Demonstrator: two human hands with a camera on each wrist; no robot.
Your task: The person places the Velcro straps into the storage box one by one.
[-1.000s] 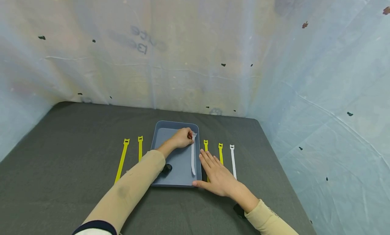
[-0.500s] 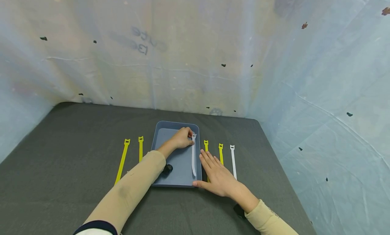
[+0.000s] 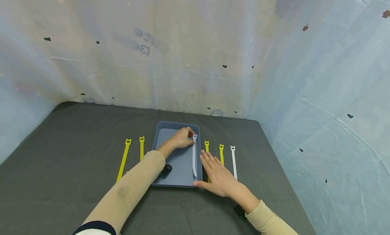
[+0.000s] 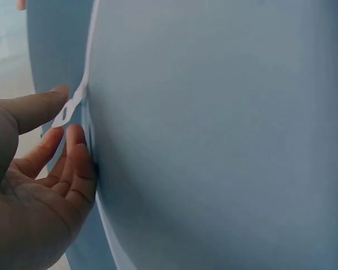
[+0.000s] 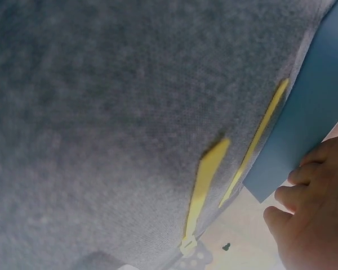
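Pinching the white strap's (image 3: pixel 194 156) head, the left hand (image 3: pixel 182 138) is laying it along the tray's (image 3: pixel 164 133) right edge. The right hand (image 3: pixel 217 175) is resting spread on the desk (image 3: pixel 76 133); five straps are still lying outside.

Counted on the dark grey cloth table (image 3: pixel 76 167): four yellow hook-and-loop straps (image 3: pixel 123 159), two white hook-and-loop straps (image 3: pixel 233 157), one blue-grey rectangular plastic tray (image 3: pixel 176 126).

tray (image 3: pixel 161 130): grey-blue | tie in tray (image 3: pixel 194 157): white | ties on table (image 3: pixel 124 159): yellow, one white | table (image 3: pixel 76 143): dark grey
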